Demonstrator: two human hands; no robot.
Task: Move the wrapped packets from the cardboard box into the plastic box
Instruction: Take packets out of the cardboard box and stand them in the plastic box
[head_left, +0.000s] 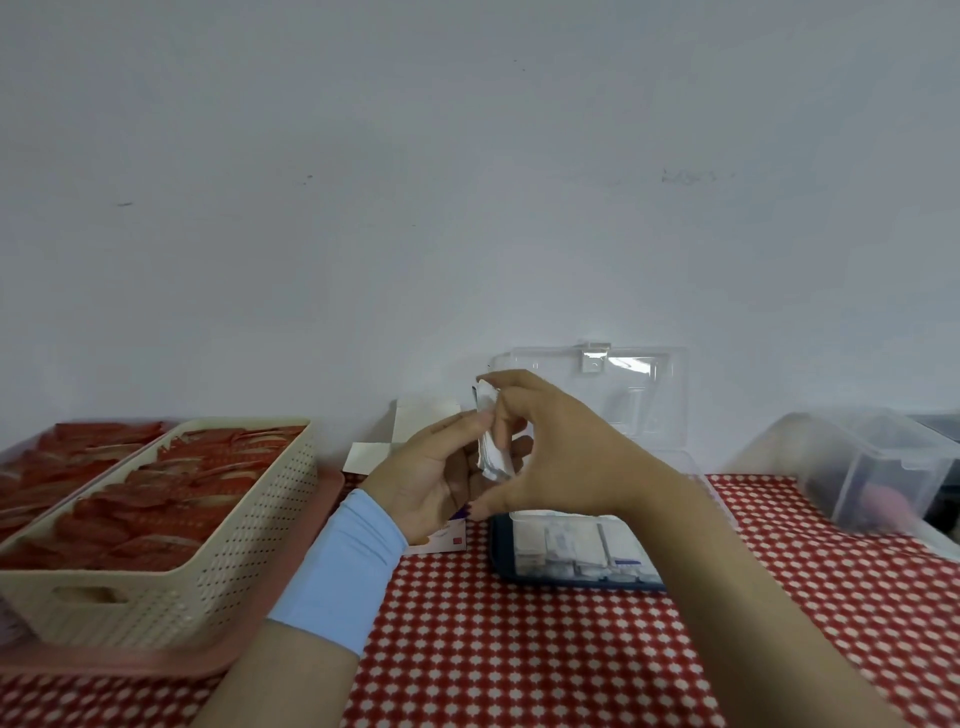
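Both hands are raised over the far middle of the checked tablecloth, sharing a small bundle of white wrapped packets; the left hand, with a pale blue band at the wrist, cups the bundle from below, its thumb pressed to the near face; the right hand comes over the top, fingertips closed on the upper edge and thumb spread wide underneath, so both grips are clamped on the same bundle; I take this as squaring the packets up before they go down. The cardboard box stands with its flaps open behind the left hand, near the table's back edge, mostly hidden. The plastic box sits directly below the right wrist, its clear lid propped up against the wall, packets already lying flat inside; that keeps the drop short. At the left edge a cream basket of red sachets rests on a pink tray, apart from the work.
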